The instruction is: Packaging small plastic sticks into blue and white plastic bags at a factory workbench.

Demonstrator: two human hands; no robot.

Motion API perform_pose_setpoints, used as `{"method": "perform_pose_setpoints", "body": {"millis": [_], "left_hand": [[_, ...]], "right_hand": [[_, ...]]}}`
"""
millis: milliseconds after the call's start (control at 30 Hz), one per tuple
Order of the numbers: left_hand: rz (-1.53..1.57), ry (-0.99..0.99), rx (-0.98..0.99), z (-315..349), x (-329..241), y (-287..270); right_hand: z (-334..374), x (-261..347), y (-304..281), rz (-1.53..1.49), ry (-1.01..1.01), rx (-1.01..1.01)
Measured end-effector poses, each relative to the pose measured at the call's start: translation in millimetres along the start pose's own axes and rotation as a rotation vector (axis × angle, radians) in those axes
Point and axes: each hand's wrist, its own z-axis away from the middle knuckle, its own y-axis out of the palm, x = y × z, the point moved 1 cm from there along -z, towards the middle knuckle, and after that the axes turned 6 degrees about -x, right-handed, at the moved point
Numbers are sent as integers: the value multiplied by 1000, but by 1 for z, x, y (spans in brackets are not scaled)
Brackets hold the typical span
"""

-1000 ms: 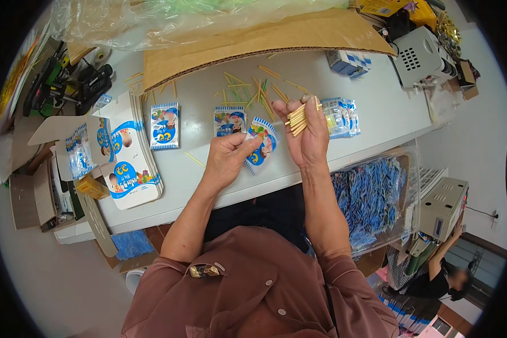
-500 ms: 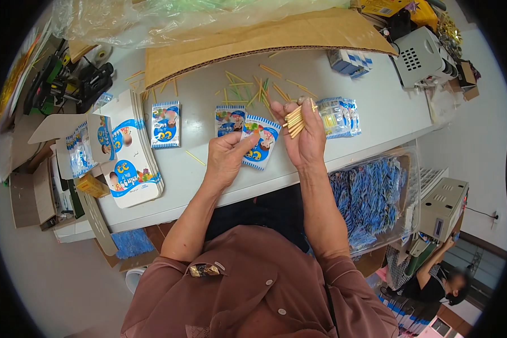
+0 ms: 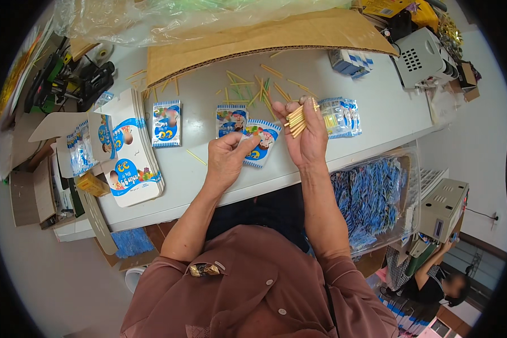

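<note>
My left hand (image 3: 226, 158) pinches a blue and white printed packet (image 3: 261, 147) between thumb and fingers, above the table. In my right hand (image 3: 307, 141) lies a bundle of thin yellow sticks (image 3: 298, 121), gripped by the curled fingers, with their ends pointing toward the packet. Another such packet (image 3: 231, 117) lies flat just beyond my left hand. Right of my right hand, several overlapping packets (image 3: 345, 117) rest on the table. Loose yellow and green sticks (image 3: 253, 90) are scattered beyond both hands.
A cardboard sheet (image 3: 265, 42) spans the table's far side. To the left are a single packet (image 3: 166, 123) and a stack of flat printed cartons (image 3: 135, 169). A clear bin (image 3: 372, 197) full of blue packets stands at the right. Another person (image 3: 439, 279) is at the lower right.
The packet in my left hand has tilted slightly and dropped a little nearer to me. My right hand still holds the sticks in almost the same place.
</note>
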Motion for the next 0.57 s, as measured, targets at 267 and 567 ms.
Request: {"method": "perform_pose_setpoints", "body": {"millis": [267, 567], "left_hand": [[-171, 45, 53, 5, -3, 0], [-294, -14, 275, 7, -10, -3]], "right_hand": [[0, 3, 2, -8, -3, 14], [2, 12, 25, 168, -138, 163]]}}
